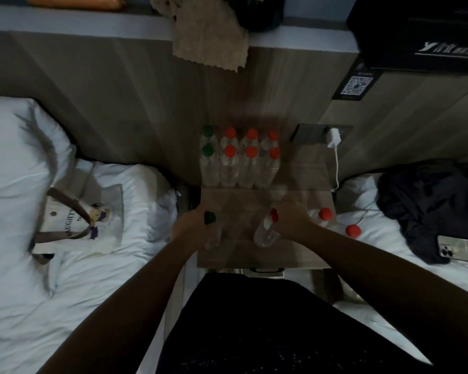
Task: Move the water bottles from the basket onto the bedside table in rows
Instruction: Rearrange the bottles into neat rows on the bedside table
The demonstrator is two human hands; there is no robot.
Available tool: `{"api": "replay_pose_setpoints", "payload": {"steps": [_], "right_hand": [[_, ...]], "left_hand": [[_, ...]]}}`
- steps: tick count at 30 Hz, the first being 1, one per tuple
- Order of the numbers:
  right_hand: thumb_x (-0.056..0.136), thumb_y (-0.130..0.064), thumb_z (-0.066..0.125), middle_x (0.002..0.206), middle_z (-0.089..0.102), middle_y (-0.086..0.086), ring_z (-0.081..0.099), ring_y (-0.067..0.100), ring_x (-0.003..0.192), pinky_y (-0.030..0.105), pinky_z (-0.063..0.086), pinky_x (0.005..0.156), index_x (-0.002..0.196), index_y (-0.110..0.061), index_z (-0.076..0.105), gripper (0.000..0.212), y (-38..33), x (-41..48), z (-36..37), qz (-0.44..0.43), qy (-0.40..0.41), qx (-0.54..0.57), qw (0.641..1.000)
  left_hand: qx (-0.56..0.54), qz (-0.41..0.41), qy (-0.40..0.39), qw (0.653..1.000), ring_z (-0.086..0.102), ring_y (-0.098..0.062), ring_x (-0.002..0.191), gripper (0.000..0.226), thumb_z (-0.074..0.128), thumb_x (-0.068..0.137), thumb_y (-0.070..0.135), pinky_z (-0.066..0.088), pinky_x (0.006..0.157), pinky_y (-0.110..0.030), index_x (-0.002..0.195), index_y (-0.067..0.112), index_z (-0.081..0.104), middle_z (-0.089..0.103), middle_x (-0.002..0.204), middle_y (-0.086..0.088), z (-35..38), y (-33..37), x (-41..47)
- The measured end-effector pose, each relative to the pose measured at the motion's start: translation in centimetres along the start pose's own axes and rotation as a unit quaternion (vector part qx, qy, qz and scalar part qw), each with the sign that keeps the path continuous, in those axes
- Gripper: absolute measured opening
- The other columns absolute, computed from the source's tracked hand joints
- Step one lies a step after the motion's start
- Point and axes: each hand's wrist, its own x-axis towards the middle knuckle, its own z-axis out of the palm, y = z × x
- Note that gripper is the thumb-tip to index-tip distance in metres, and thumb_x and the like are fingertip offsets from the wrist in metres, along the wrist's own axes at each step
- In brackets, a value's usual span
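Observation:
Two rows of clear water bottles (238,160) stand at the back of the wooden bedside table (305,249); the leftmost pair has green caps, the others red. My left hand (189,225) grips a green-capped bottle (210,225) over the table's front left. My right hand (289,217) grips a red-capped bottle (266,230), tilted, over the front middle. Two more red-capped bottles (325,215) lie at the table's right edge and on the right bed (353,231). No basket is visible.
A white tote bag (92,220) with brown straps lies on the left bed. On the right bed are dark clothes (430,206) and a phone (457,249). A white charger (333,137) is plugged in beside the table, cable hanging down. A cloth (211,39) hangs from the shelf above.

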Motion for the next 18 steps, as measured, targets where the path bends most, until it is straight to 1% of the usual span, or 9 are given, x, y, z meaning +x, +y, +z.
{"api": "replay_pose_setpoints", "payload": {"steps": [2,5,7,10,12,13,16,18], "right_hand": [[0.084,-0.016,0.064,0.087,0.048,-0.002,0.052,0.017,0.087,0.026,0.038,0.074,0.103,-0.008,0.062,0.020,-1.3,1.1,-0.2,-0.004,0.008,0.007,1.000],[0.081,-0.012,0.064,0.094,0.055,0.005,0.059,0.023,0.096,0.033,0.049,0.083,0.099,-0.008,0.065,0.018,-3.0,2.8,0.0,-0.003,0.042,0.033,0.999],[0.079,-0.013,0.066,0.100,0.060,0.008,0.061,0.025,0.098,0.037,0.051,0.085,0.099,-0.009,0.065,0.020,-3.8,4.0,0.1,0.006,0.053,0.048,0.997],[0.079,-0.013,0.065,0.110,0.056,0.009,0.059,0.026,0.097,0.032,0.049,0.081,0.106,-0.011,0.064,0.028,-4.7,5.5,-0.5,0.015,0.053,0.064,0.996],[0.080,-0.013,0.064,0.111,0.054,0.010,0.058,0.025,0.094,0.030,0.046,0.075,0.105,-0.012,0.064,0.024,-5.2,6.4,-1.0,0.025,0.058,0.076,0.995],[0.082,-0.013,0.063,0.111,0.053,0.010,0.058,0.025,0.093,0.030,0.047,0.074,0.104,-0.012,0.064,0.022,-5.5,6.8,-1.2,0.034,0.059,0.082,0.994],[0.084,-0.014,0.061,0.110,0.053,0.010,0.059,0.026,0.093,0.037,0.054,0.081,0.103,-0.010,0.063,0.020,-6.3,7.8,-1.4,0.047,0.049,0.069,0.995],[0.081,-0.013,0.061,0.110,0.056,0.012,0.059,0.029,0.097,0.044,0.055,0.085,0.101,-0.009,0.062,0.020,-6.6,8.5,-1.4,0.045,0.045,0.064,0.996]], "left_hand": [[0.004,0.008,0.003,1.000,0.057,-0.035,0.111,0.046,0.053,0.090,0.037,0.044,0.083,-0.037,0.131,0.017,0.046,0.060,0.121,-0.015,-1.0,0.3,0.8],[-0.015,0.016,0.005,1.000,0.057,-0.033,0.111,0.044,0.053,0.090,0.038,0.042,0.080,-0.034,0.129,0.018,0.047,0.060,0.121,-0.012,-2.3,0.8,2.0],[-0.026,0.025,0.004,0.999,0.056,-0.032,0.112,0.047,0.053,0.089,0.040,0.042,0.083,-0.034,0.131,0.019,0.046,0.060,0.123,-0.012,-2.8,1.0,2.8],[-0.032,0.051,0.024,0.998,0.056,-0.031,0.115,0.054,0.054,0.087,0.044,0.044,0.090,-0.037,0.136,0.023,0.042,0.060,0.124,-0.009,-3.4,1.2,3.8],[-0.044,0.061,0.030,0.997,0.058,-0.030,0.109,0.056,0.050,0.083,0.048,0.046,0.087,-0.038,0.133,0.023,0.044,0.062,0.118,-0.009,-3.9,1.3,4.5],[-0.051,0.063,0.032,0.996,0.059,-0.031,0.105,0.058,0.046,0.079,0.049,0.047,0.084,-0.037,0.130,0.021,0.046,0.063,0.113,-0.010,-4.2,1.5,4.8],[-0.079,0.067,0.047,0.993,0.061,-0.035,0.098,0.059,0.044,0.072,0.047,0.050,0.079,-0.041,0.120,0.014,0.051,0.064,0.105,-0.014,-4.8,1.6,5.8],[-0.094,0.066,0.054,0.992,0.061,-0.036,0.096,0.056,0.046,0.073,0.045,0.051,0.078,-0.042,0.117,0.011,0.052,0.065,0.102,-0.016,-4.9,1.4,6.5]]}}
